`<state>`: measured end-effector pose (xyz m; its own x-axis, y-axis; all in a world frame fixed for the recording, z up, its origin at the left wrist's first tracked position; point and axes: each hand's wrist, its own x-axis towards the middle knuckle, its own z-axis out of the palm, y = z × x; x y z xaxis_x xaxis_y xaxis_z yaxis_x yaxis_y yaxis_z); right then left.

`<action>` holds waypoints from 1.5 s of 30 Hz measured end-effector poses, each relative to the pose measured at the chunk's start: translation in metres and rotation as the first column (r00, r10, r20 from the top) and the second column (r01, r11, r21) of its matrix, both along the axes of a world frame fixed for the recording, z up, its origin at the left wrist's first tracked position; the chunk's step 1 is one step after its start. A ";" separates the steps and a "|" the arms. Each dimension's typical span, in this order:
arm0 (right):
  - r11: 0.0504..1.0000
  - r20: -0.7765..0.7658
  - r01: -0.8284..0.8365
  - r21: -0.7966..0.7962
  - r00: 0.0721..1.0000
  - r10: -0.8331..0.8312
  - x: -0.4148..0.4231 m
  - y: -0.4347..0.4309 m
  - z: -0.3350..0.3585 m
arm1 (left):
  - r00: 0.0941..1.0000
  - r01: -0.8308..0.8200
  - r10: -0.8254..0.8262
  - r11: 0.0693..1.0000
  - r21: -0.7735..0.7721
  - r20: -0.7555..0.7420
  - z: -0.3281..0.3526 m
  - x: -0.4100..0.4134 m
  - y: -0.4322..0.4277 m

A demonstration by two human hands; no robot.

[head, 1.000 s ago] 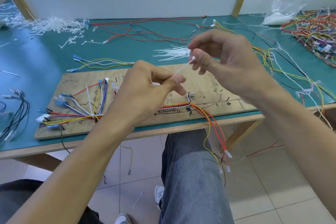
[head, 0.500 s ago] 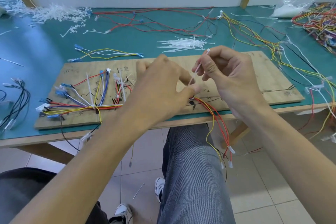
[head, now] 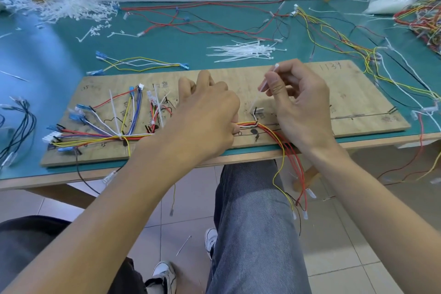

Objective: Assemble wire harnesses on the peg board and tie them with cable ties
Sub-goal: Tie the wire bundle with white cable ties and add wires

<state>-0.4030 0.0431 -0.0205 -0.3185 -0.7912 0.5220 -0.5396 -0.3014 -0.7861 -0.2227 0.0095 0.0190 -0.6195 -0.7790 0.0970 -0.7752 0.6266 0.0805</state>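
A wooden peg board (head: 353, 93) lies on the green table. A harness of red, yellow, white and blue wires (head: 100, 135) runs along its front, tied at the left with white ties. My right hand (head: 298, 102) pinches a white cable tie (head: 263, 87) between thumb and forefinger, its tip pointing down at a peg by the wire bundle (head: 248, 124). My left hand (head: 205, 112) lies over the board's middle, and its lower fingers grip the bundle just left of that peg. Loose wire ends (head: 296, 174) hang off the table's front edge.
A heap of white cable ties (head: 245, 51) lies behind the board. Loose red and black wires (head: 202, 21) spread at the back, yellow and white ones (head: 381, 59) to the right, black wires (head: 16, 126) at the left. Cut tie scraps (head: 66, 9) lie far left.
Both hands have come down from above the board to its surface. The left hand let go of the tie and now holds the bundle; the right hand carried the tie down to the peg.
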 end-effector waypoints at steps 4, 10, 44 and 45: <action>0.996 -0.161 -0.065 0.061 0.984 0.074 0.000 -0.002 -0.004 | 0.999 0.033 -0.032 0.998 -0.053 0.034 -0.004 -0.001 0.000; 0.971 -0.269 -0.192 0.145 0.936 0.226 -0.003 -0.002 -0.004 | 0.999 0.034 -0.031 0.994 -0.102 0.030 -0.008 0.001 0.004; 0.944 -0.179 -0.233 0.232 0.944 0.277 -0.017 0.012 -0.002 | 0.833 0.015 -0.071 0.994 -0.106 -0.549 -0.034 0.008 0.030; 0.946 -0.166 -0.238 0.220 0.947 0.276 -0.017 0.013 -0.002 | 0.835 -0.058 0.026 0.998 -0.040 -0.550 -0.033 0.005 0.030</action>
